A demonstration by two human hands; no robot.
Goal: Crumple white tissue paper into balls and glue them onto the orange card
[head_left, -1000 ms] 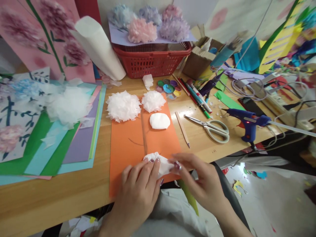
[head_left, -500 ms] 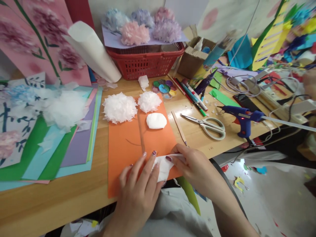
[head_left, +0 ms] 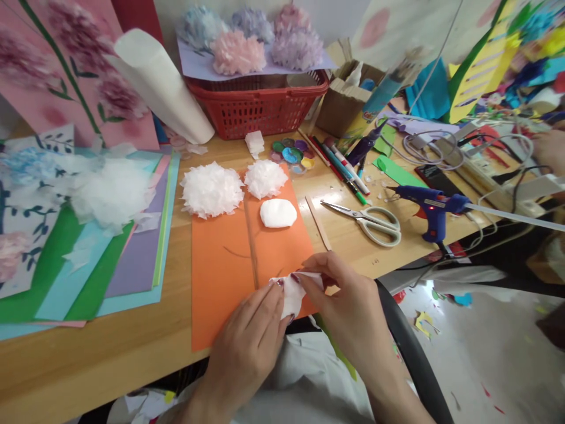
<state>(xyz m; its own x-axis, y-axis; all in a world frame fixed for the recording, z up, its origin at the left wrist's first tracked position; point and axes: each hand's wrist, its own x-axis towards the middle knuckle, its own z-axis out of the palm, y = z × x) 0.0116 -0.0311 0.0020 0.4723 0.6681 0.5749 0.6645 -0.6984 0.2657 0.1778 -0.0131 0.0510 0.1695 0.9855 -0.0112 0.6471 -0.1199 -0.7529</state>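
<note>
While the left hand (head_left: 251, 341) pinches the near-left part of a soft white piece (head_left: 292, 298), the right hand (head_left: 354, 300) grips its other end between thumb and fingers, both hands clamped on it, close together, over the near edge of an orange sheet (head_left: 220, 271) on the table (head_left: 79, 365). From that piece, a white oval pad (head_left: 278, 213) lies at twelve o'clock on the sheet, with a small white pompom (head_left: 265, 179) just beyond it. A larger white pompom (head_left: 212, 189) sits at eleven, a flat stick (head_left: 316, 221) towards one, scissors (head_left: 375, 224) between one and two, and a blue glue gun (head_left: 435, 215) at two o'clock
</note>
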